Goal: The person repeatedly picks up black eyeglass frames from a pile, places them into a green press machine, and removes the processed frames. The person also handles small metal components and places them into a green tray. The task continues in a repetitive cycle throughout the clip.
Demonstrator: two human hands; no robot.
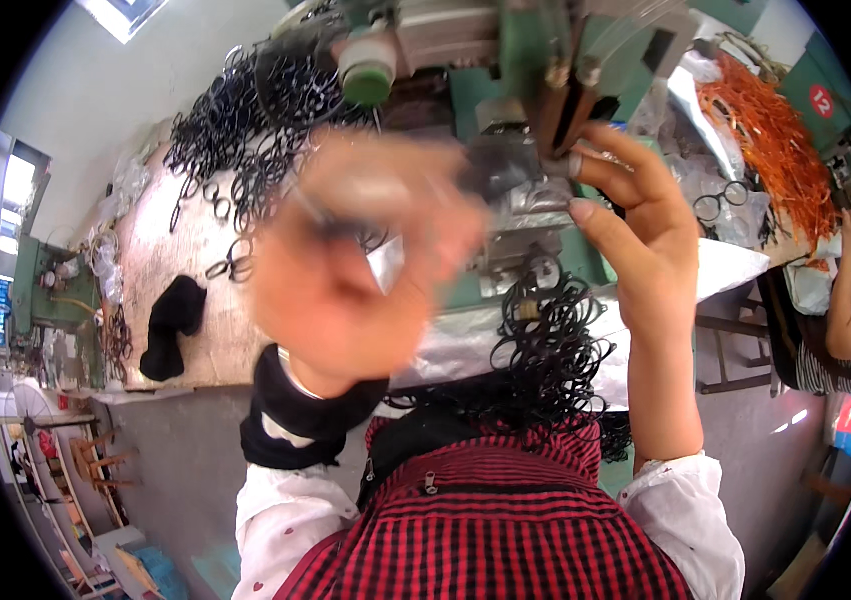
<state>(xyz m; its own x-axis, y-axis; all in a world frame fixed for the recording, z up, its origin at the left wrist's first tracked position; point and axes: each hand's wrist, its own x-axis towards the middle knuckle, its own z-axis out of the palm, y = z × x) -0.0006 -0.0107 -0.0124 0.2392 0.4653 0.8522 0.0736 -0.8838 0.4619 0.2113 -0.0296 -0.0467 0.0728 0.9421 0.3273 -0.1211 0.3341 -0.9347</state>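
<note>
Although the head view blurs the left hand (pixel 305 290) beyond judging its grip, the right hand (pixel 650 235) stands part-open at the machine (pixel 518 50), visibly holding nothing. Black rings (pixel 540 400) lie heaped on the desk (pixel 220 345) and at its near edge, finished and remaining indistinguishable. A red disc (pixel 821 101) bears a number; no brand is legible.

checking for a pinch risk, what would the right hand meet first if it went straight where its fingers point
The right hand would probably meet the brown upright metal part first; it shows right by the fingertips, though depth is unclear.
</note>
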